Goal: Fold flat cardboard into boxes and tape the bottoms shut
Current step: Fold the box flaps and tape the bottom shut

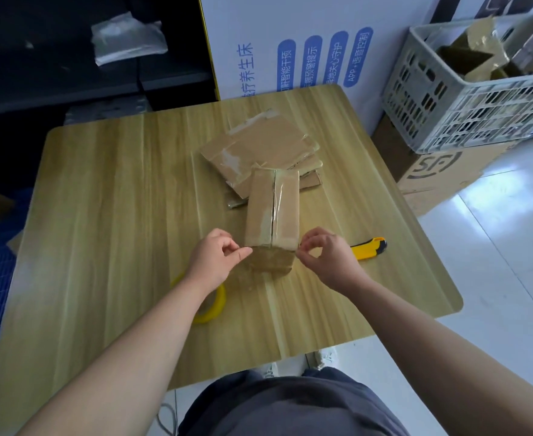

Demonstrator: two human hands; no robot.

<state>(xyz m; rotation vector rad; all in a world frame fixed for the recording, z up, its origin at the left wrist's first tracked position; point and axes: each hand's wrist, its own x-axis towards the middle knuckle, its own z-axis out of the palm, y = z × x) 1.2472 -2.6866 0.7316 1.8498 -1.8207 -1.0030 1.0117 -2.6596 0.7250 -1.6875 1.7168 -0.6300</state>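
One box [273, 209], long axis pointing straight away from me; near end sits between my left hand [216, 258] and right hand [329, 256], each pinching its corner, equally close.

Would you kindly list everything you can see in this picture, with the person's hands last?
box: one, brown, taped along its seam, middle of the table
flat cardboard: one stack, brown, just behind the box
tape roll: one, yellow, near side, partly under the left forearm
knife: one, yellow and black, right of the box
table: one, light wood
crate: one, grey, far right, holding cardboard scraps
large carton: one, brown, under the crate
hands: two, left hand and right hand, each pinching at a near corner of the box
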